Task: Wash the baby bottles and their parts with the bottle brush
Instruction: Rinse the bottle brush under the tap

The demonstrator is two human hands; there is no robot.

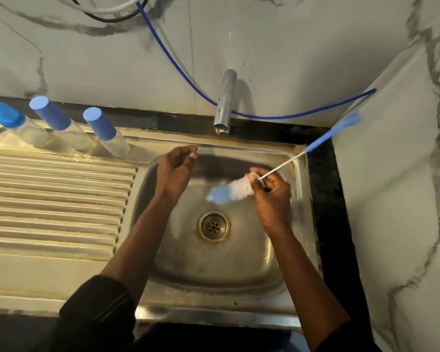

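The bottle brush (235,189) is over the middle of the sink (214,271), above the drain (214,226) and touching nothing below it. My right hand (272,190) pinches it on the thin white wire just behind the bristles, not on the blue handle, which points up and away to the right corner. I think I hold it so close to the head because this gives more control of the bristles, and I keep it over the basin so that drops fall inside.

The head is a thick roll of white bristles with a soft blue tip at the end. It looks blurred in the picture, so I cannot tell if there is foam or water on it. The wire is thin and straight, and the handle is flat blue plastic.

My left hand (175,170) is raised on the other side of the basin, well apart from the brush, with the fingers loosely bent. It holds nothing that I can see. In my judgement it is free to fetch a bottle.

The three bottles (117,146) stand in a row at the back of the ribbed draining surface (61,199), on my left, near the wall (290,47). They are clear, and each one has its blue cap on, so I judge that no part is washed yet.

The tap (225,100) is behind the basin and I see no water coming from it. A blue hose (174,63) hangs along the wall behind it
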